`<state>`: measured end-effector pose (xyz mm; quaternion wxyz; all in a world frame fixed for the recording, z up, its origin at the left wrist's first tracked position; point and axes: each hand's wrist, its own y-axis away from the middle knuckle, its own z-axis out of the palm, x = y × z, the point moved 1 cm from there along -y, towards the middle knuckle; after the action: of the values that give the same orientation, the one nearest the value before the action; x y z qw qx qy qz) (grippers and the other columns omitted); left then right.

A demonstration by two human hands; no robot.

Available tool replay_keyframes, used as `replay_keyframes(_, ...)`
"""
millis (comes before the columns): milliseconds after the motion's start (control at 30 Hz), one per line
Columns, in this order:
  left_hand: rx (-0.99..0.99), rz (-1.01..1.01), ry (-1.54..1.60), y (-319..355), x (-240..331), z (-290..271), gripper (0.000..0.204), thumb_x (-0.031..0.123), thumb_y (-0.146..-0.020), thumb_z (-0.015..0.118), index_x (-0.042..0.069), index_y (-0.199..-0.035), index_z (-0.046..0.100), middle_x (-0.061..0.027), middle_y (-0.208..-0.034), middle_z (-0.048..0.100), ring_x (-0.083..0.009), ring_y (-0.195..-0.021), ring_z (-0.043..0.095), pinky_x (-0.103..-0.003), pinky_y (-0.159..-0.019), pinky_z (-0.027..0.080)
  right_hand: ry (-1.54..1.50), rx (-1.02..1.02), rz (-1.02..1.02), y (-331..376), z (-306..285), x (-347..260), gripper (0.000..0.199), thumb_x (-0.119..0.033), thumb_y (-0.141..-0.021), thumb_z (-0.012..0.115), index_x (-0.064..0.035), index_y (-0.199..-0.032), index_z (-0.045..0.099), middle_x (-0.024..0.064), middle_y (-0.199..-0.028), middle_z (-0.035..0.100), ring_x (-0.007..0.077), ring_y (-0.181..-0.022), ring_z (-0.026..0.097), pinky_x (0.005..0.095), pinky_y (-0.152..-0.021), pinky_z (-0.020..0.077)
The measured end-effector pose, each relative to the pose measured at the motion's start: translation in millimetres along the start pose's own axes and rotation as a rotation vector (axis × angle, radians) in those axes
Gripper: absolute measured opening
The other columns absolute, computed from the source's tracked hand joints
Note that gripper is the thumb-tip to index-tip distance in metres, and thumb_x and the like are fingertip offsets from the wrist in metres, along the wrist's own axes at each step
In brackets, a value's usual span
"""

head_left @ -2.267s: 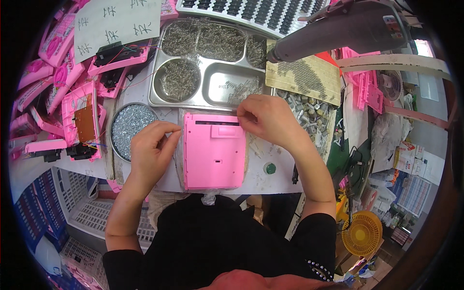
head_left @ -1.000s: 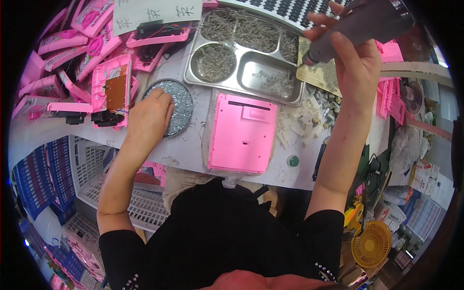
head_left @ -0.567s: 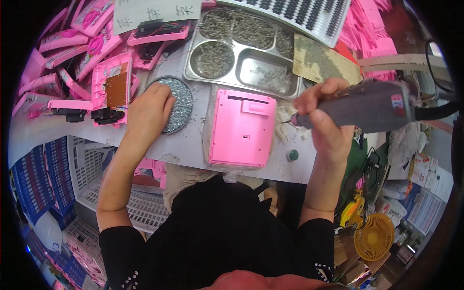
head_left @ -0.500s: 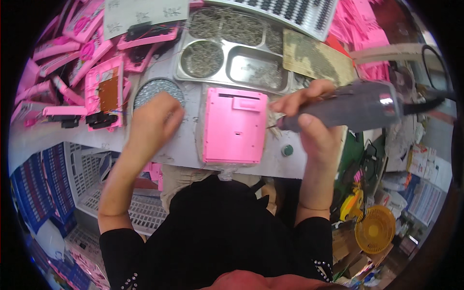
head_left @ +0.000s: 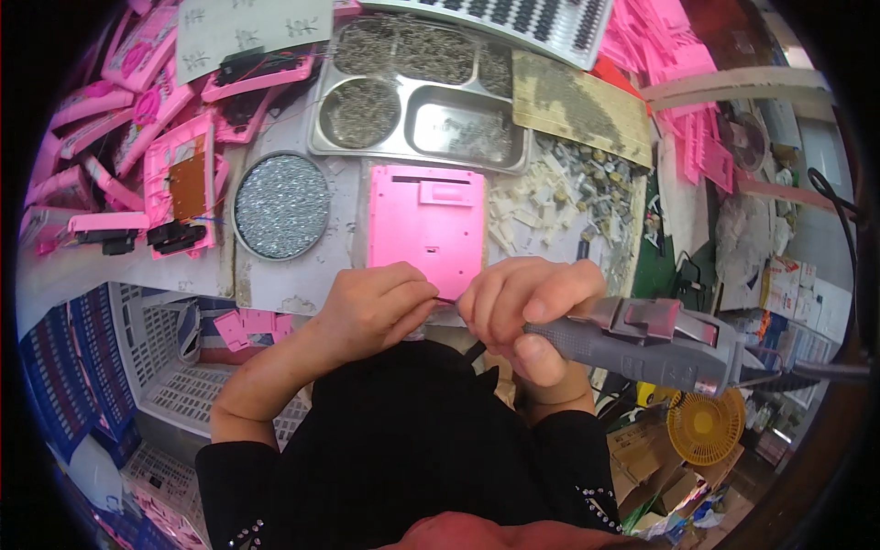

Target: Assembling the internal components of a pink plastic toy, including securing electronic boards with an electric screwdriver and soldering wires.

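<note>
A pink rectangular plastic panel (head_left: 426,220) lies flat on the table in front of me. My right hand (head_left: 532,316) is wrapped around a grey corded electric screwdriver (head_left: 632,353), held sideways with its tip pointing left toward the panel's near edge. Against that edge, my left hand (head_left: 380,307) has thumb and fingertips pinched together beside the screwdriver's tip. Whatever those fingertips hold is too small to make out. To the left, a round dish (head_left: 236,220) is filled with small silvery screws.
Behind the panel stands a metal compartment tray (head_left: 321,142) with small metal parts. Pink casings (head_left: 183,179) pile up at left. Small white pieces (head_left: 536,197) and a brownish card (head_left: 587,105) lie at right. Below are a grey crate (head_left: 170,357) and a yellow basket (head_left: 706,426).
My left hand has left the screw dish and come to the panel's near edge. My right hand has brought the screwdriver down and toward me, from beside the panel to that edge.
</note>
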<state>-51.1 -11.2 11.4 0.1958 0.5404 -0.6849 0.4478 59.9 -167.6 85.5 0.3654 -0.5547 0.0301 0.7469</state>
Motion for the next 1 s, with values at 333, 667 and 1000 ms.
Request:
replay_keyframes(333,0.019,-0.414,-0.786,7,-72,-84,0.021,0.014,-0.080,0.079,0.006,-0.096,0.068,-0.0107,-0.094,0.064,-0.0324,-0.092,0.063,-0.045,-0.080,0.048,0.092,0.130,0.029,8,-13,11,0.032,-0.017,-0.092,0.071,-0.0146,-0.109,0.044,0.0028,-0.063,0.049,0.0180,-0.054,0.049,0.0355,-0.054,0.0434)
replay_keyframes(667,-0.104,-0.325,-0.781,12,-82,-87,0.009,0.012,-0.088,0.071,0.005,-0.090,0.065,-0.0097,-0.092,0.060,-0.0315,-0.093,0.060,-0.045,-0.078,0.043,0.179,0.129,-0.047,60,-39,5,0.030,-0.008,-0.093,0.067,-0.0102,-0.115,0.045,0.0049,-0.065,0.054,0.0181,-0.056,0.053,0.0373,-0.058,0.0485)
replay_keyframes(1000,-0.034,-0.404,-0.763,11,-90,-95,0.015,0.014,-0.092,0.069,0.001,-0.088,0.064,-0.0151,-0.087,0.059,-0.0358,-0.083,0.060,-0.046,-0.075,0.046,0.165,0.050,0.010,61,-39,13,0.029,-0.007,-0.092,0.069,-0.0119,-0.115,0.051,0.0047,-0.067,0.058,0.0179,-0.058,0.055,0.0370,-0.061,0.0502)
